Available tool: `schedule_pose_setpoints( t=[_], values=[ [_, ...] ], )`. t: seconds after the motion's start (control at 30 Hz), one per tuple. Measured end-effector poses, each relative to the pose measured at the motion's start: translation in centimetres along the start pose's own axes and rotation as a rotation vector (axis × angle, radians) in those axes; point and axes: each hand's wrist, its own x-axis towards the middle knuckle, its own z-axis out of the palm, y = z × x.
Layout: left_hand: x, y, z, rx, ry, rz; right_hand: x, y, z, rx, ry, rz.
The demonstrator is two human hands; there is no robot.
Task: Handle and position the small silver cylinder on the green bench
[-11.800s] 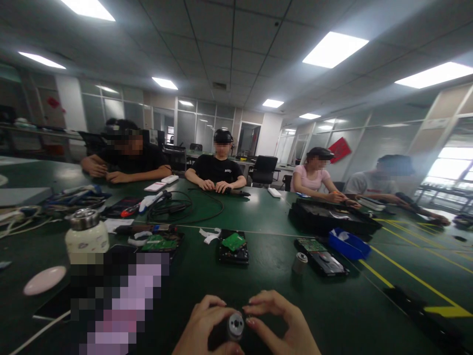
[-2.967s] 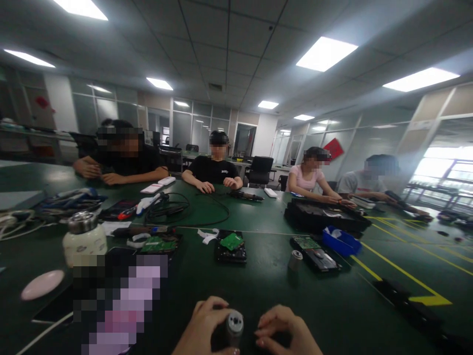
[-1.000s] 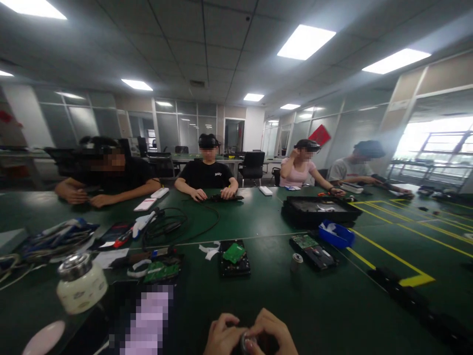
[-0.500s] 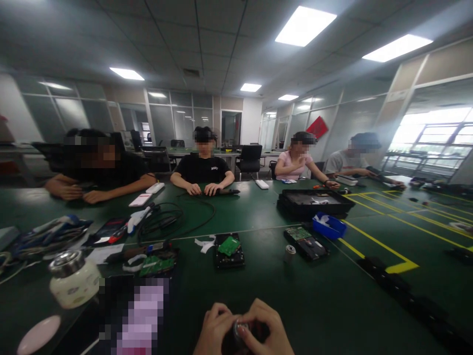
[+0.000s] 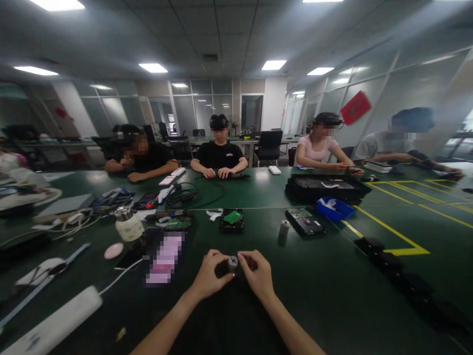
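Observation:
A small silver metal cylinder (image 5: 232, 264) stands upright low over the table, with a dark opening in its top. My left hand (image 5: 211, 273) grips it from the left, thumb in front and fingers behind. On the other side, my right hand (image 5: 257, 276) has thumb and index finger pinched together close by the cylinder's right edge; whether anything is between those fingertips I cannot make out. A similar silver cylinder (image 5: 284, 228) stands farther off to the right. Beyond my hands lies a black hard drive (image 5: 232, 227) with a loose green circuit board (image 5: 233, 217) on it.
Another hard drive (image 5: 306, 222) lies by a blue tray (image 5: 334, 209) and a black case (image 5: 328, 190). Black blocks (image 5: 391, 266) line the right. A jar (image 5: 129, 227), pink disc (image 5: 113, 251) and white power strip (image 5: 62, 320) are left. Several people sit opposite.
My view has swung left and widened to show both forearms. My right fingers have moved from over the cylinder to its right side. The left hand still holds it.

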Motion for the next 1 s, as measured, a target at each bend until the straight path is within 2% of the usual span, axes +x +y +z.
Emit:
schedule_pose_setpoints(
  t=[0.23,0.4,0.67,0.77,0.83,0.93,1.0],
  values=[
    [-0.2,0.1,0.7,0.022,0.067,-0.038,-0.6,-0.1,-0.9,-0.159,-0.132,0.041],
    [-0.6,0.0,1.0,-0.032,0.124,-0.056,-1.2,0.4,-2.0,-0.224,-0.262,0.01],
    [-0.5,0.2,1.3,-0.081,0.136,-0.099,-1.6,0.9,-2.3,-0.34,-0.304,0.05],
    [-0.4,0.3,1.3,-0.095,0.12,-0.105,-1.3,0.8,-2.2,-0.277,-0.294,0.053],
    [-0.4,0.3,1.3,-0.103,0.11,-0.105,-0.7,0.5,-2.0,-0.171,-0.24,0.038],
    [-0.4,0.5,1.2,-0.11,0.094,-0.108,0.5,-0.3,-1.2,-0.015,-0.163,-0.024],
    [-0.4,0.6,1.2,-0.111,0.09,-0.113,1.1,-0.9,-0.6,0.049,-0.18,-0.071]
  ],
)
